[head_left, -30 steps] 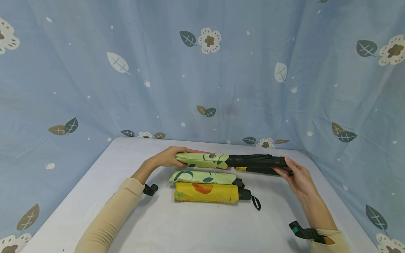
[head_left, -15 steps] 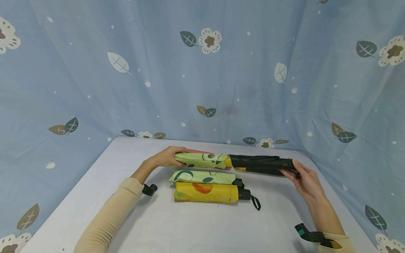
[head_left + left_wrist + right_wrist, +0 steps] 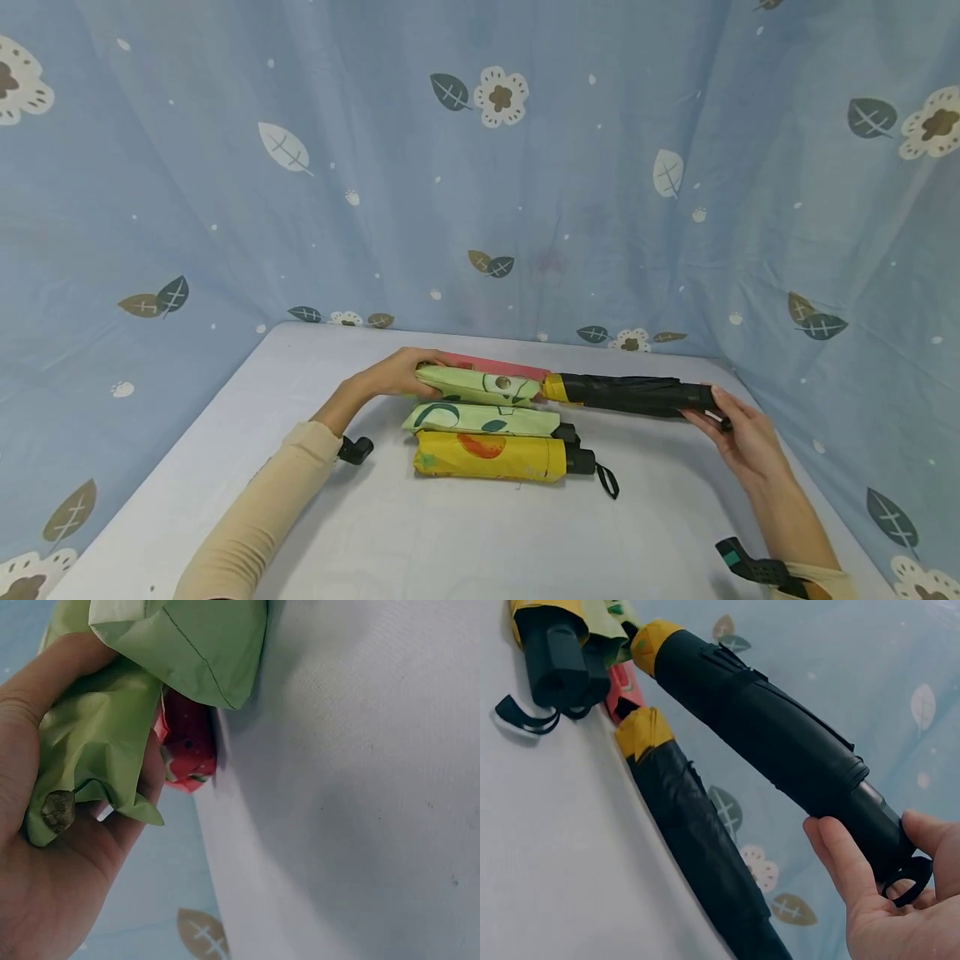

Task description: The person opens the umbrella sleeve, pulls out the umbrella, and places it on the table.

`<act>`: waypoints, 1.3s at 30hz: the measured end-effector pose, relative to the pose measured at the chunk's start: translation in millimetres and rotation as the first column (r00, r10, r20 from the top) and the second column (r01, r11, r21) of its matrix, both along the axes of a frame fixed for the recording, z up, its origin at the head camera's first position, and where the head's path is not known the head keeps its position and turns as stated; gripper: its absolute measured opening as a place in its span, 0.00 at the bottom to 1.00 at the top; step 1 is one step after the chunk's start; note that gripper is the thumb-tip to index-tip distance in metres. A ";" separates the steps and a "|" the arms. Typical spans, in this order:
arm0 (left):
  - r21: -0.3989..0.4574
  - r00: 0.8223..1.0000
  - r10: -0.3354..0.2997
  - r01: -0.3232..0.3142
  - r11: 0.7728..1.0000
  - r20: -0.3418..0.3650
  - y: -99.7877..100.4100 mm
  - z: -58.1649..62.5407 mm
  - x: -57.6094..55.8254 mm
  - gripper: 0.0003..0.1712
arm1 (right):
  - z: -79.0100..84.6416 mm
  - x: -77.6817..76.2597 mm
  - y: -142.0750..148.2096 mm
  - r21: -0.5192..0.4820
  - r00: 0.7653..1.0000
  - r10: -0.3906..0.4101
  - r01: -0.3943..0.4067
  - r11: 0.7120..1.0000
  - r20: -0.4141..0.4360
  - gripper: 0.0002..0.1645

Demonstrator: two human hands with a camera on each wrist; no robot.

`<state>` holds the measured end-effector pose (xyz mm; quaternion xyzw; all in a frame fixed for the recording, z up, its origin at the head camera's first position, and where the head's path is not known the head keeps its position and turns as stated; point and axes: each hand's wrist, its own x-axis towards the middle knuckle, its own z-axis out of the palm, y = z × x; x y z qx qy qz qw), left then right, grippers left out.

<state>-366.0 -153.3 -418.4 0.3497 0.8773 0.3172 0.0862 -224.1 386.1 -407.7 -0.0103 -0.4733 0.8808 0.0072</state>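
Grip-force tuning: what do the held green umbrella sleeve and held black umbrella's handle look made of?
Pale-green printed fabric sleeve: thin synthetic, maybe polyester, slight sheen; soft creases show. Stubby black handle: probably hard plastic, semi-gloss; smooth surface, pale highlight.

Left arm [image 3: 288,475]: slants inward toward the tabletop's [image 3: 480,537] far edge, beige sleeve [image 3: 232,533] reaching near the wrist
Left hand [image 3: 405,371]: left of the far edge's middle, turned rightward, thumb and fingers gripping
Right forearm [image 3: 791,512]: bare, alongside the right edge
Right hand [image 3: 750,442]: near the far right corner, thumb opposite fingers, pinching
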 end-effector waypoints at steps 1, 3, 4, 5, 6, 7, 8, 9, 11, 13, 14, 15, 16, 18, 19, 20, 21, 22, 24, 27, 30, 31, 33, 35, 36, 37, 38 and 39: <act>-0.006 1.000 0.004 -0.004 1.000 -0.002 0.5 0.2 0.6 0.32 | -0.3 0.7 1.7 0.000 1.000 -0.002 0.002 1.000 0.002 0.12; -0.016 1.000 0.013 -0.013 1.000 -0.005 1.6 0.8 1.6 0.32 | -0.7 2.2 4.8 0.007 1.000 -0.009 0.009 1.000 0.007 0.12; -0.018 1.000 0.015 -0.015 1.000 -0.005 2.1 0.9 2.0 0.32 | -0.9 2.9 6.3 0.017 1.000 -0.012 0.012 1.000 0.010 0.11; -0.019 1.000 0.017 -0.017 1.000 -0.005 2.6 1.1 2.4 0.31 | -1.3 3.7 7.9 0.026 1.000 -0.018 0.017 1.000 0.015 0.11; -0.018 1.000 0.014 -0.014 1.000 -0.005 3.1 1.2 2.7 0.31 | -1.9 4.6 9.3 0.041 1.000 -0.023 0.022 0.999 0.019 0.11; -0.019 1.000 0.011 -0.012 1.000 -0.007 3.7 1.1 2.9 0.32 | -2.5 5.5 10.7 0.055 0.999 -0.028 0.027 0.998 0.022 0.10; -0.019 1.000 0.007 -0.007 1.000 -0.011 4.2 0.9 3.2 0.32 | -3.2 6.2 12.2 0.069 0.999 -0.032 0.031 0.997 0.027 0.10; -0.017 1.000 0.000 0.000 1.000 -0.018 4.7 0.8 3.5 0.32 | -4.1 6.8 13.5 0.084 0.999 -0.039 0.036 0.996 0.030 0.10; -0.017 0.999 -0.016 0.015 1.000 -0.033 6.9 1.0 3.5 0.32 | -5.9 8.4 16.7 0.108 0.998 -0.050 0.046 0.993 0.036 0.09; -0.017 0.998 -0.030 0.029 0.999 -0.052 9.0 1.0 3.6 0.33 | -7.4 10.0 19.4 0.125 0.997 -0.059 0.053 0.991 0.040 0.09; -0.015 0.998 -0.037 0.037 0.999 -0.060 10.1 0.8 3.7 0.33 | -8.2 10.7 20.8 0.128 0.997 -0.062 0.055 0.990 0.044 0.08; -0.013 0.997 -0.043 0.042 0.999 -0.065 11.4 0.6 3.5 0.32 | -8.8 11.4 22.0 0.134 0.997 -0.064 0.057 0.989 0.045 0.08; -0.013 0.997 -0.045 0.044 0.999 -0.067 12.6 0.2 3.4 0.32 | -9.3 12.3 23.1 0.132 0.997 -0.062 0.056 0.990 0.047 0.08; -0.011 0.996 -0.047 0.046 0.999 -0.076 14.9 -0.6 3.6 0.31 | -10.2 13.9 25.4 0.122 0.998 -0.050 0.044 0.992 0.047 0.09; -0.008 0.996 -0.048 0.048 0.999 -0.078 15.9 -0.9 3.9 0.30 | -10.6 14.5 26.5 0.121 0.998 -0.044 0.038 0.992 0.046 0.10; -0.006 0.995 -0.049 0.049 0.999 -0.082 16.7 -1.1 4.1 0.30 | -11.5 14.8 27.4 0.121 0.998 -0.035 0.030 0.992 0.043 0.11; -0.005 0.995 -0.049 0.049 0.999 -0.087 17.3 -1.3 4.3 0.29 | -12.5 15.2 28.3 0.122 0.999 -0.028 0.023 0.992 0.038 0.11; -0.003 0.995 -0.048 0.048 0.999 -0.092 17.8 -1.2 4.4 0.28 | -13.4 15.6 28.7 0.121 0.999 -0.022 0.018 0.993 0.039 0.11; 0.002 0.994 -0.047 0.047 0.999 -0.101 18.2 -0.4 4.5 0.27 | -16.3 15.8 29.8 0.118 0.999 -0.017 0.012 0.993 0.041 0.12; 0.009 0.994 -0.045 0.046 0.999 -0.103 18.2 2.7 5.4 0.26 | -19.8 16.1 29.8 0.109 0.998 -0.015 0.009 0.994 0.055 0.11; 0.021 0.996 -0.044 0.046 0.999 -0.084 18.4 6.2 7.5 0.28 | -22.9 16.1 29.2 0.100 0.997 -0.012 0.004 0.995 0.072 0.12; 0.026 0.996 -0.044 0.046 0.999 -0.075 18.5 7.3 8.4 0.28 | -23.8 15.8 29.1 0.096 0.997 -0.010 0.002 0.995 0.075 0.12; 0.037 0.997 -0.047 0.050 0.998 -0.064 18.4 8.7 10.2 0.29 | -25.2 15.1 28.7 0.088 0.997 -0.010 0.003 0.996 0.080 0.11; 0.040 0.997 -0.048 0.051 0.998 -0.061 18.4 9.4 11.9 0.28 | -25.5 14.5 28.4 0.087 0.995 -0.015 0.007 0.996 0.095 0.10; 0.043 0.997 -0.050 0.053 0.998 -0.061 18.3 9.6 12.6 0.28 | -25.6 14.2 28.7 0.097 0.994 -0.017 0.007 0.995 0.109 0.09; 0.049 0.997 -0.053 0.056 0.997 -0.061 18.6 9.5 13.0 0.28 | -25.8 14.2 29.0 0.116 0.992 -0.020 0.006 0.993 0.125 0.09; 0.054 0.996 -0.056 0.060 0.997 -0.064 18.8 9.3 13.2 0.27 | -25.8 14.4 29.3 0.139 0.989 -0.020 -0.001 0.990 0.144 0.13; 0.057 0.996 -0.057 0.061 0.997 -0.068 19.0 9.1 13.4 0.27 | -26.1 14.4 30.1 0.164 0.986 -0.017 -0.011 0.986 0.169 0.21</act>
